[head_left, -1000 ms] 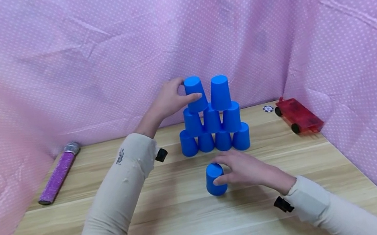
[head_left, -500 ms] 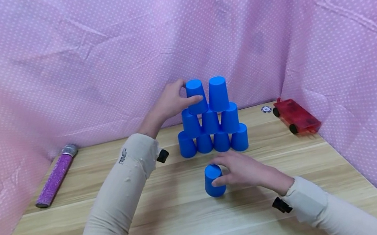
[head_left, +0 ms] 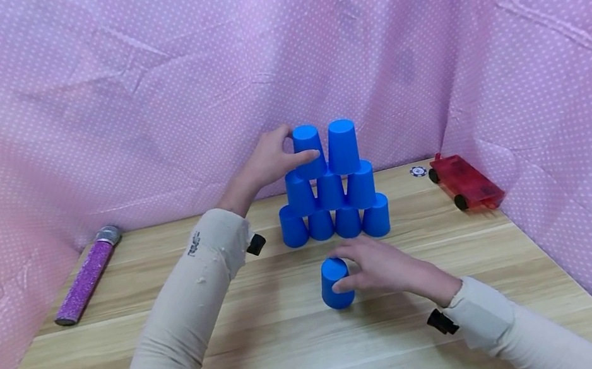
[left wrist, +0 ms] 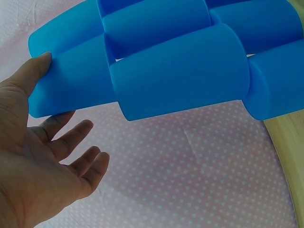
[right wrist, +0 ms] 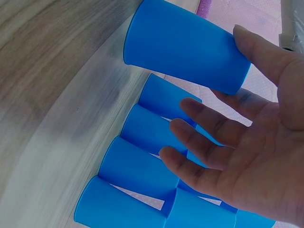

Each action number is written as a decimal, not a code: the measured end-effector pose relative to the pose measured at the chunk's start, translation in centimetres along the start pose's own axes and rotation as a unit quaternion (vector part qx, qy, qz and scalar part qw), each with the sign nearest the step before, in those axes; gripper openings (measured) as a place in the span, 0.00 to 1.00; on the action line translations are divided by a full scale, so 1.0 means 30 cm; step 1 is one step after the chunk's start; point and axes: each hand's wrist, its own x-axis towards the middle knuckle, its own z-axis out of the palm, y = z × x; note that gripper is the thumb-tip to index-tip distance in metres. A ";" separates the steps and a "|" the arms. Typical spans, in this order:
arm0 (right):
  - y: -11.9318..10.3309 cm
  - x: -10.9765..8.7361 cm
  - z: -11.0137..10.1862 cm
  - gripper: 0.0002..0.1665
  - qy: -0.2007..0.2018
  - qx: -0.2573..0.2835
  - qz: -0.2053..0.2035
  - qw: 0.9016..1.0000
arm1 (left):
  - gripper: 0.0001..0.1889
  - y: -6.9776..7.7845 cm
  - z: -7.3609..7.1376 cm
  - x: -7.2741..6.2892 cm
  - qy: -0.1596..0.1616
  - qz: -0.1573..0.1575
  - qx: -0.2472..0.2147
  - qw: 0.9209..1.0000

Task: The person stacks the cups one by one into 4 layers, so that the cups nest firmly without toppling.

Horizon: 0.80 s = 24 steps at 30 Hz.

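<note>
Blue cups stand upside down in a three-level pyramid at the back of the table: several in the bottom row (head_left: 294, 226), three in the middle row (head_left: 331, 192), two on top. My left hand (head_left: 271, 156) pinches the top left cup (head_left: 306, 138) between thumb and index finger; its other fingers are spread away in the left wrist view. The top right cup (head_left: 343, 149) stands beside it, untouched. In front of the pyramid, my right hand (head_left: 380, 266) pinches a single upside-down cup (head_left: 335, 274) near its base, with the other fingers loose.
A purple glitter microphone (head_left: 89, 279) lies at the left edge of the wooden table (head_left: 277, 366). Toward the right back are a poker chip (head_left: 418, 172) and a red toy car body with black wheels (head_left: 468, 182). Pink dotted cloth (head_left: 174, 100) surrounds the table.
The top left cup in my left hand has shifted slightly right and down, level with its neighbour. My right hand and its cup stay put; the head view has shifted a little.
</note>
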 end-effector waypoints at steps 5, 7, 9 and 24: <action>-0.003 0.002 -0.002 0.38 0.000 0.000 0.000 1.000 | 0.36 0.009 -0.005 -0.007 0.002 -0.010 0.001 1.000; -0.004 0.003 -0.003 0.38 0.000 0.000 0.000 1.000 | 0.36 0.011 -0.007 -0.008 0.003 -0.011 0.003 1.000; -0.005 0.004 -0.003 0.38 0.000 0.000 -0.001 1.000 | 0.36 0.012 -0.008 -0.008 0.004 -0.011 0.006 1.000; -0.002 0.001 -0.001 0.38 -0.002 0.008 0.002 1.000 | 0.44 -0.047 -0.055 -0.032 -0.026 -0.015 -0.071 0.997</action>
